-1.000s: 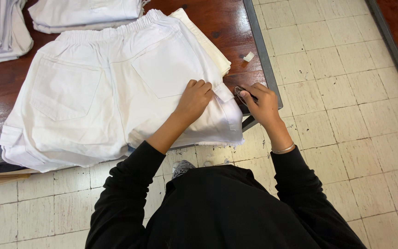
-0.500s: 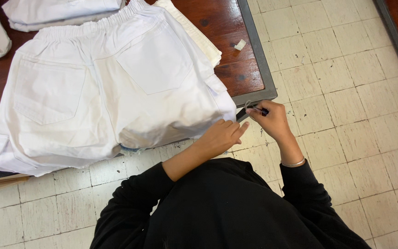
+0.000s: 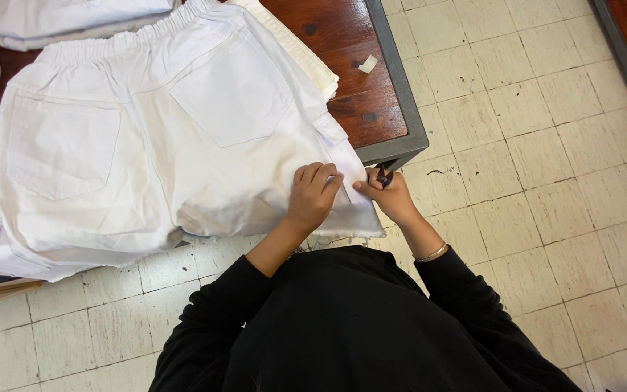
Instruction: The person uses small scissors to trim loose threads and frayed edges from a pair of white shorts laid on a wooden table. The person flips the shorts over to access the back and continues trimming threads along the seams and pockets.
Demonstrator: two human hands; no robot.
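White shorts [image 3: 146, 145] lie back-side up on a dark wooden table [image 3: 357, 109], with two back pockets showing and the leg hems hanging over the near edge. My left hand [image 3: 312, 194] presses flat on the hem of the right leg. My right hand [image 3: 390, 194] sits just beside it at the hem's corner and grips a small dark tool [image 3: 384, 176], possibly a thread snipper. Both arms wear black sleeves, and a thin bracelet circles my right wrist.
More folded white garments [image 3: 74, 18] lie at the far side of the table. A small scrap of pale paper or tape [image 3: 368, 64] rests near the table's grey metal rim [image 3: 400, 94]. Cream floor tiles spread to the right and below.
My left hand slid from the middle of the shorts down to the hem of the right leg. My right hand came in close beside it. The view shifted so the shorts sit lower right.
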